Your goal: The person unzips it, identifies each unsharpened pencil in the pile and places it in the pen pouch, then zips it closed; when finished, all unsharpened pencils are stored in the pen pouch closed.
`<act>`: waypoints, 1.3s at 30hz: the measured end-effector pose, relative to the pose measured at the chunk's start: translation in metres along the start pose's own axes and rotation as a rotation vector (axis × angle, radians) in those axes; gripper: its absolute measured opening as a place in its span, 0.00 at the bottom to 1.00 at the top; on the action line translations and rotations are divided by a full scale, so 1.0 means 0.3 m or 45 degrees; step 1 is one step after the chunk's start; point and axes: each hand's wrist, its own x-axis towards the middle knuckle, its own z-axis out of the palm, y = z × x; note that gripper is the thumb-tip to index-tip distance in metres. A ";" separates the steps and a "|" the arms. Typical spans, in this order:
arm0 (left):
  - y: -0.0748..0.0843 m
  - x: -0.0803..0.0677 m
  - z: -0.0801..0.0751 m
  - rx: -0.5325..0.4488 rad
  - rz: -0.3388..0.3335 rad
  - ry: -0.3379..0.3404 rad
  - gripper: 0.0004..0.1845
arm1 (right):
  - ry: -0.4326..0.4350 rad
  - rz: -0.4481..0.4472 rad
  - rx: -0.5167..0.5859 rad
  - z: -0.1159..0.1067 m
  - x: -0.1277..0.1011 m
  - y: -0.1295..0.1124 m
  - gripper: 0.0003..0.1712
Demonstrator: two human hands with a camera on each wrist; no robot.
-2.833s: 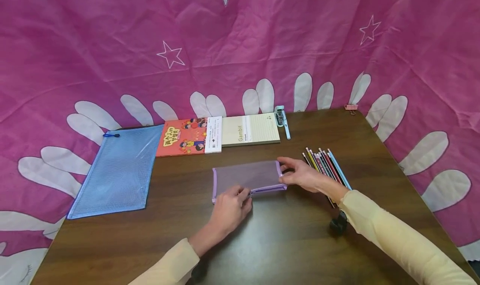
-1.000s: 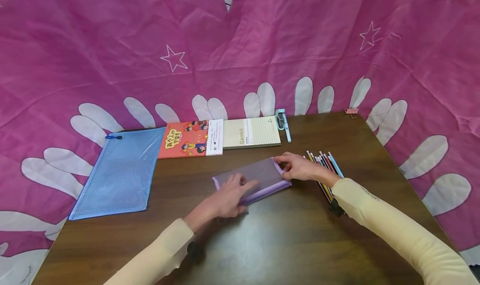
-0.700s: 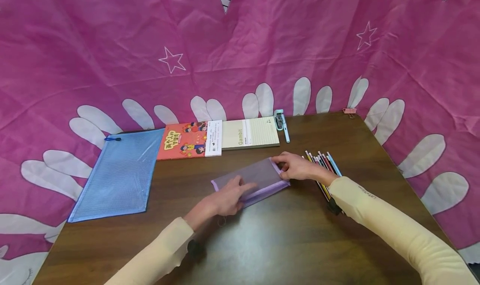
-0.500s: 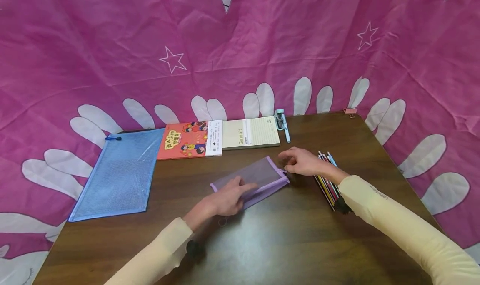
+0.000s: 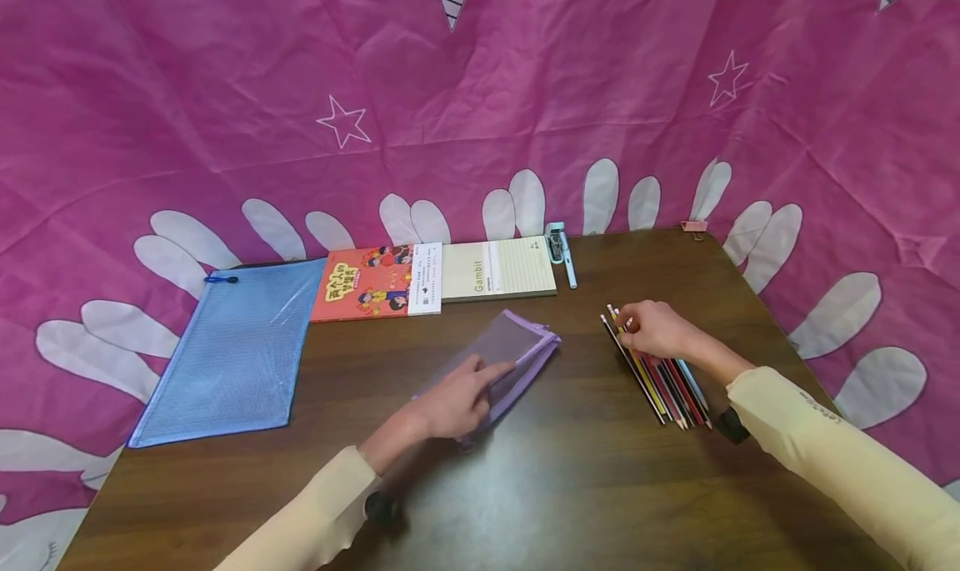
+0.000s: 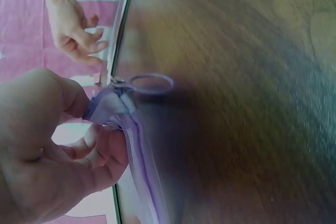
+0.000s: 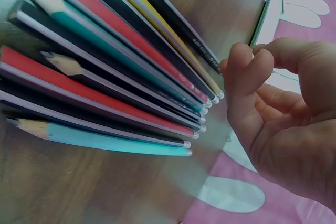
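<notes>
While left hand (image 5: 450,400) is pinching limp purple mesh pouch (image 5: 498,361) at centre frame, we are judging pencils (image 5: 660,375) light, stiff, rolling; right hand (image 5: 652,329) hovering loosely curled, holding nothing, at their tips

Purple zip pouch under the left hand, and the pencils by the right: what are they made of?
The purple zip pouch looks like soft, see-through mesh fabric or plastic with woven purple edging; the tabletop shows through it. The coloured pencils look like glossy painted wood, with bare sharpened wood tips.

Two zip pouches (image 5: 501,358), two books (image 5: 372,282), about ten pencils (image 5: 660,373)
</notes>
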 end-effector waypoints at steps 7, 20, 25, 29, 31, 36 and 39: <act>0.003 -0.002 0.001 -0.153 -0.044 -0.005 0.37 | 0.011 0.069 0.012 0.025 -0.011 0.017 0.16; 0.006 -0.003 0.005 -0.160 -0.013 0.048 0.37 | 0.046 0.097 -0.081 0.073 0.004 0.005 0.24; 0.006 -0.003 0.009 -0.145 -0.007 0.059 0.37 | 0.065 0.096 -0.166 0.082 0.012 -0.007 0.26; 0.005 -0.003 0.009 -0.142 0.002 0.066 0.37 | 0.093 0.093 -0.253 0.090 0.024 -0.014 0.26; 0.005 -0.003 0.009 -0.143 -0.001 0.066 0.37 | 0.102 0.116 -0.279 0.096 0.028 -0.016 0.26; 0.005 -0.003 0.011 -0.154 -0.012 0.063 0.37 | 0.146 0.155 -0.330 0.109 0.032 -0.028 0.22; 0.004 -0.002 0.014 -0.157 -0.010 0.064 0.38 | 0.157 0.163 -0.344 0.114 0.034 -0.031 0.21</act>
